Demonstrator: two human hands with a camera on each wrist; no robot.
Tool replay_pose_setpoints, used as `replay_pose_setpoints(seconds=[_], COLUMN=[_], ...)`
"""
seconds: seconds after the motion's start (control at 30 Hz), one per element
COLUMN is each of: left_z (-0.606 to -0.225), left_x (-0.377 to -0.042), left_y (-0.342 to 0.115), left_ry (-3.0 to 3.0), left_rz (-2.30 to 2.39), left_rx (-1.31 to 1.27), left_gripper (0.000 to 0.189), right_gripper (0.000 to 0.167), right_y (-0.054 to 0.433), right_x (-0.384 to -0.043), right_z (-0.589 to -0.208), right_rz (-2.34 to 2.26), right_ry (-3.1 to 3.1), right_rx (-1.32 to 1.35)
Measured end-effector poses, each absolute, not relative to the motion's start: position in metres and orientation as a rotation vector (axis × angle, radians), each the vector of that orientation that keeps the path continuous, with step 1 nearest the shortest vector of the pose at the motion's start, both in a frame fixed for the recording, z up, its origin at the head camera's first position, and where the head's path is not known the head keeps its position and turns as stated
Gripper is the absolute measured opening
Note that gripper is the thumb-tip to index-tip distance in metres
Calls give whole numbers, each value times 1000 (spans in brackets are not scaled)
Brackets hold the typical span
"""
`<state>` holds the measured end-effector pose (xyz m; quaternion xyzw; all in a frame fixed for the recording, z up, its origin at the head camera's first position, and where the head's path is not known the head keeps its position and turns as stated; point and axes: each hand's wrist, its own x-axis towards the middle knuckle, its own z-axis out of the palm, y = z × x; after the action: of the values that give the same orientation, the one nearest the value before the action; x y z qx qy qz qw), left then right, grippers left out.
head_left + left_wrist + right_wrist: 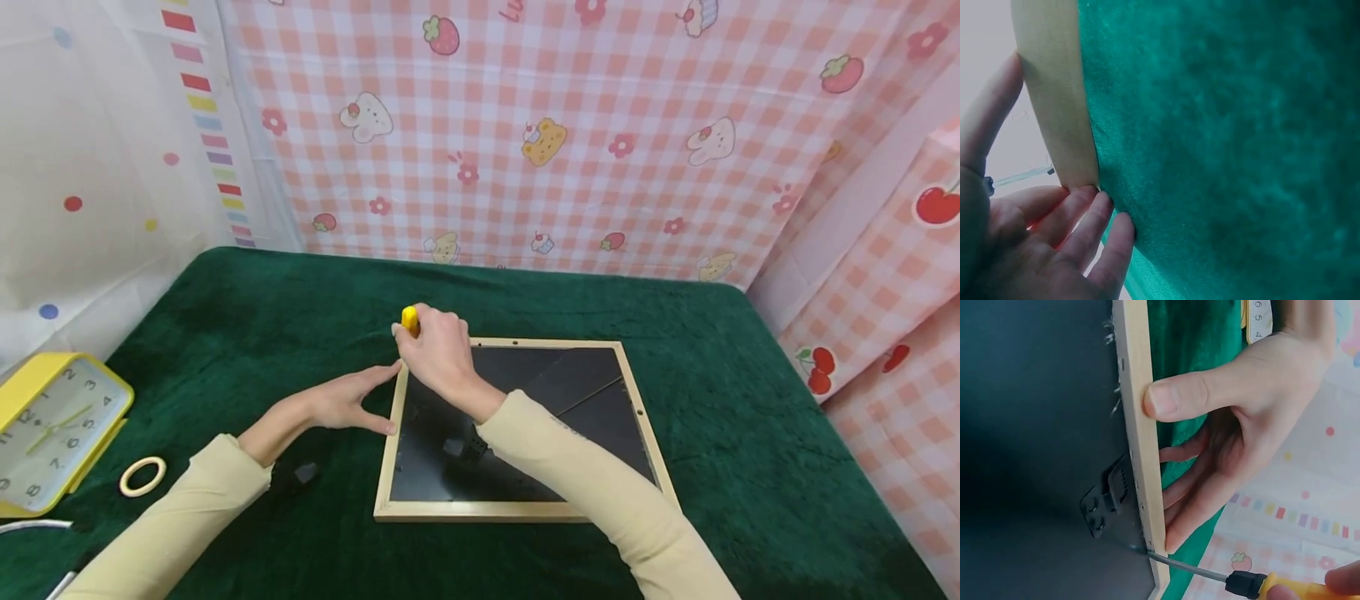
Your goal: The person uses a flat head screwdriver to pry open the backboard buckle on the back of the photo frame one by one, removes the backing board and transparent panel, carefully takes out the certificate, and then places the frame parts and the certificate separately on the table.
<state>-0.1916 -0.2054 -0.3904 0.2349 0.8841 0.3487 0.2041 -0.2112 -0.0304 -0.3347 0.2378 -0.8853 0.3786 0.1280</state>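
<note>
Head view shows a wooden frame (pixel 480 511) with a dark panel (pixel 543 375) lying on the green tabletop (pixel 757 417). The right hand (pixel 442 346) grips a yellow-handled screwdriver (pixel 409 320), its tip at the frame's inner edge near the far left corner; the left hand (pixel 345 398), fingers extended, touches the left side.

Frame (pixel 480 511) on cloth (pixel 750 467); ring (pixel 137 493) left of frame; clock (pixel 63 429) left of ring.

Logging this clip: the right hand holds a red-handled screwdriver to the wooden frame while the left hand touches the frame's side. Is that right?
Not quite: the right wrist view shows the screwdriver with a yellow handle, not red. The rest stands.
</note>
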Motion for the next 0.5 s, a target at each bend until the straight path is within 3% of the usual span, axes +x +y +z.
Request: replay_pose_setpoints(seconds=[0.23,0.5], left_z=[-388,-387], left_x=[-192,-192], left_y=[-205,-204], left_ry=[2460,2444], left_rz=[971,962], left_rx=[653,637], left_gripper=[96,97], right_gripper=[19,25], right_y=[-15,26], right_x=[-219,-221], right_z=[-338,-352], right_rz=[1159,1730], right_ry=[-2616,-2504], right_rx=[650,639])
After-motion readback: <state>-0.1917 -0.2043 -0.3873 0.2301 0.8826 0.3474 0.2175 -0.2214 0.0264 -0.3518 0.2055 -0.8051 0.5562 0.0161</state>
